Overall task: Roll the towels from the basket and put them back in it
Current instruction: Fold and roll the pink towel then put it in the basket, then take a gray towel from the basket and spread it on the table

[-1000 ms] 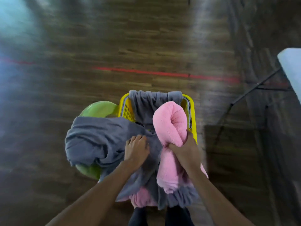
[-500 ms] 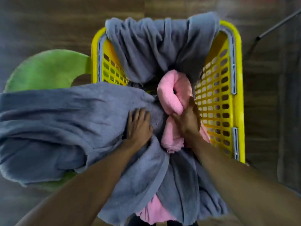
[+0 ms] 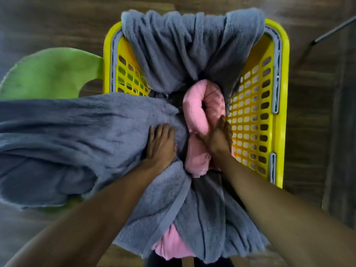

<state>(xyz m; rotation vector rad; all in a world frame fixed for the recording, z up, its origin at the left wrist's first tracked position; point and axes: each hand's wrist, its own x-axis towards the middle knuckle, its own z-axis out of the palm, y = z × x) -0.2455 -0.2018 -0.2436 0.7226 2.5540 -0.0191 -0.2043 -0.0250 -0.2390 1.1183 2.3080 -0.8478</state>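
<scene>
At the far left a green plastic seat (image 3: 52, 74) stands beside the basket. A large grey terry towel (image 3: 67, 141) spills across it, probably pushed aside to clear room. The left grip (image 3: 160, 143) lies flat on that towel, fingers straight and slightly apart, pressing it down and away from the middle. Just to the right, the rolled pink fleece towel (image 3: 202, 112) stands on end inside the yellow perforated plastic basket (image 3: 277, 132). The right grip (image 3: 217, 139) is clamped round its lower part, apparently seating the roll so it cannot unwind. A second grey towel (image 3: 183, 51) hangs unrolled over the far rim.
</scene>
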